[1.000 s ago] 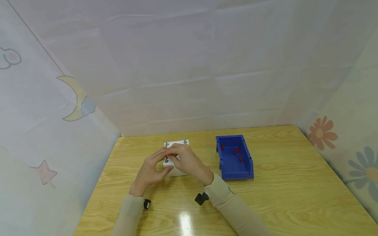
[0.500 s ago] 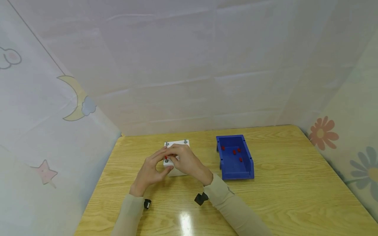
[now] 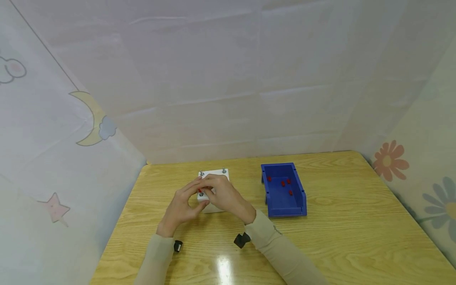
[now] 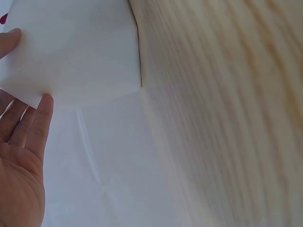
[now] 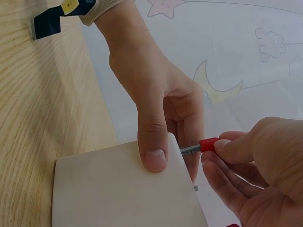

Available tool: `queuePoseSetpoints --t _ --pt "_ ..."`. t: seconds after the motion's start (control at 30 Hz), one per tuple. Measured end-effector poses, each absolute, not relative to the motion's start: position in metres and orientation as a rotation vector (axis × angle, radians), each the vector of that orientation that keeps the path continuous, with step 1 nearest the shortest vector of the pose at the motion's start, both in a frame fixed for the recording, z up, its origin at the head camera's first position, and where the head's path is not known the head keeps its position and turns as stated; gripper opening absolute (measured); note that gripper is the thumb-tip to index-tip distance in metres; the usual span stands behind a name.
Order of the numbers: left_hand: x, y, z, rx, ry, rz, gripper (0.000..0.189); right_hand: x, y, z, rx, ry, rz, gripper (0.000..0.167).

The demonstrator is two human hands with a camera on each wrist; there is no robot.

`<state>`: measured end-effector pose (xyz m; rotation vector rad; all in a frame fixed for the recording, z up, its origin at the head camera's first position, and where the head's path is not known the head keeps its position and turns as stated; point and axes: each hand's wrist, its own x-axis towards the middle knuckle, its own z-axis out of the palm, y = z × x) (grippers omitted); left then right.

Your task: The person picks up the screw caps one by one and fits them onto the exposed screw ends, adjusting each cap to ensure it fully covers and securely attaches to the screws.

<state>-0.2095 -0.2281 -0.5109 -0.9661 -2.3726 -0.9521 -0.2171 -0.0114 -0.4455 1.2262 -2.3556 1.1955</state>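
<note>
A white block (image 5: pixel 113 189) stands on the table with threaded bolts sticking out of its top. My left hand (image 3: pixel 178 211) grips the block's left side; in the right wrist view its thumb presses on the near face and the fingers reach behind. Between thumb and fingertips, my right hand (image 5: pixel 265 165) pinches a small red cap (image 5: pixel 208 144) at the end of a bolt (image 5: pixel 190 149). From the head view, both hands cover much of the block's top. The left wrist view has the left hand's fingers (image 4: pixel 39 127) at the block's edge.
To the right of the block stands a blue bin (image 3: pixel 284 211) with several small red caps (image 3: pixel 283 183) inside. Two bare bolts (image 3: pixel 224 170) rise at the block's far corners. The wooden table (image 3: pixel 342 245) ends at a cloth backdrop (image 3: pixel 228 99).
Both hands stay almost in place, the left around the block and the right at the red cap. The cap has shifted very slightly between the right fingers.
</note>
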Motion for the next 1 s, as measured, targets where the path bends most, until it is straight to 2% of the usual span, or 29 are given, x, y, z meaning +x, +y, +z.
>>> queuePoseSetpoints --t 1.0 --pt "-0.2096 -0.2284 -0.5123 -0.969 -2.365 -0.914 0.064 -0.2187 -0.0115 -0.4510 1.223 -2.400 1.231 0.024"
